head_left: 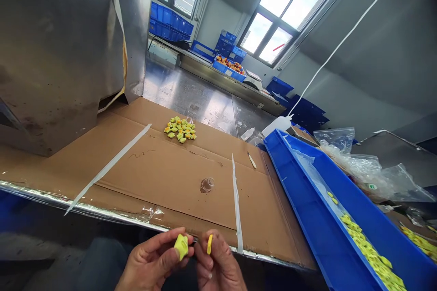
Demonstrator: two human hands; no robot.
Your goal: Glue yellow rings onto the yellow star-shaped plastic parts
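Both hands are held at the near edge of the cardboard (191,177). By the left hand (155,254), a yellow-green piece (181,246) is pinched between thumb and fingers; by the right hand (220,257), a slim yellow bit (209,244) is pinched, its far side hidden. Both are probably light; the piece seems smooth, perhaps soft and easily dented, so it is best gripped gently by its sides. Similar pieces are heaped in a pile (180,129) beyond.

The left hand (150,259) is holding a yellow-green piece (181,246). The right hand (221,259) is pinching a thin yellow-orange bit (209,244).
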